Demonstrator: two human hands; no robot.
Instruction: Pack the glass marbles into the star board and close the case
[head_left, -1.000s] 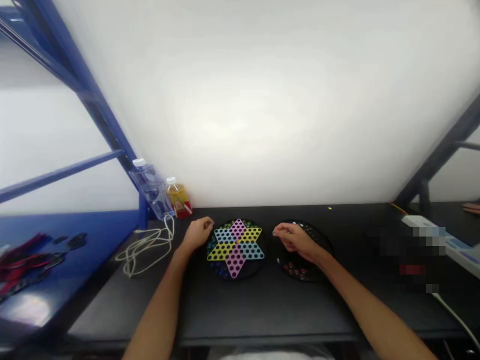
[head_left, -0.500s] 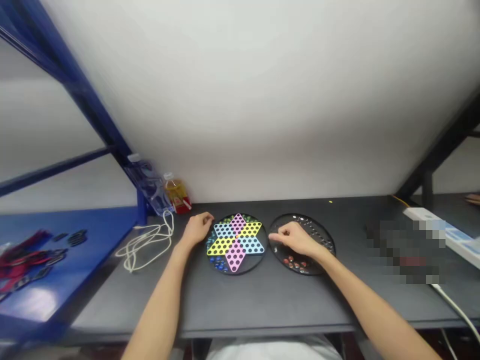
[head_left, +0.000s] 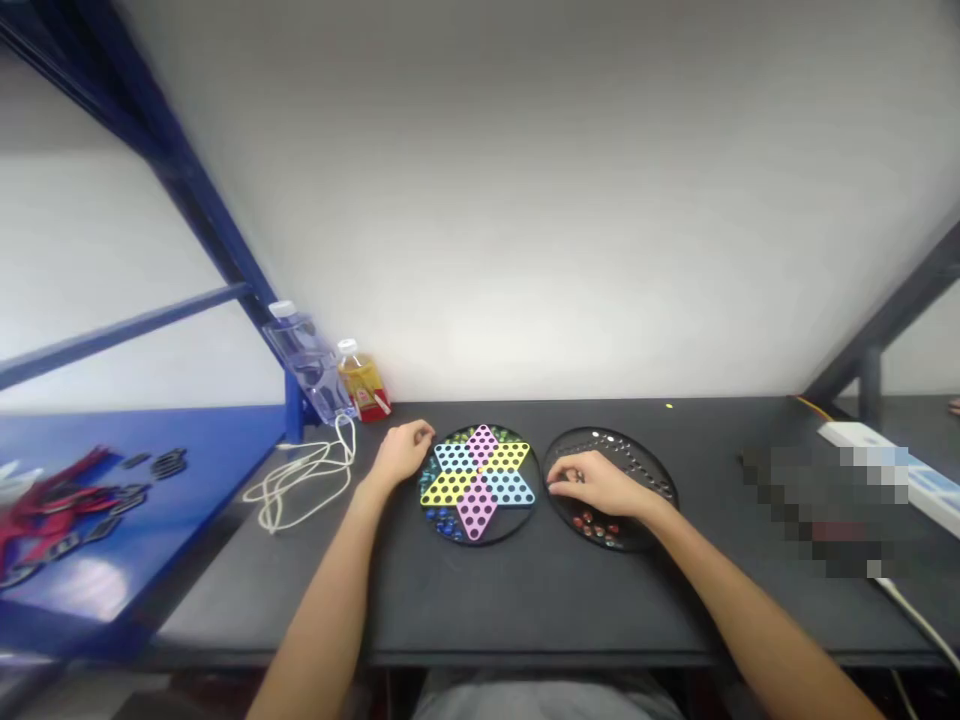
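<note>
A Chinese checkers board (head_left: 478, 484) lies on the dark table, a star of pink, yellow and blue points with holes. Blue marbles (head_left: 444, 522) and green ones lie around the star inside its round black rim. My left hand (head_left: 403, 452) rests at the board's upper left edge, fingers curled in; whatever they hold, if anything, is hidden. Over the left part of a round black tray (head_left: 660, 470) is my right hand (head_left: 592, 482), thumb and fingers bent together and pointing down; I cannot make out anything in them. Red-orange marbles (head_left: 596, 528) lie in that tray near the hand.
A coiled white cord (head_left: 307, 480) lies at the left. Behind it stand a clear bottle (head_left: 315, 375) and a bottle of yellow liquid (head_left: 361, 378). Red straps (head_left: 67, 510) lie on a blue table. A white power strip (head_left: 915, 475) is at the right.
My right hand has turned its fingers down into the tray, its thumb no longer sticking out leftward. My left hand stays by the board. The whole view has shifted slightly.
</note>
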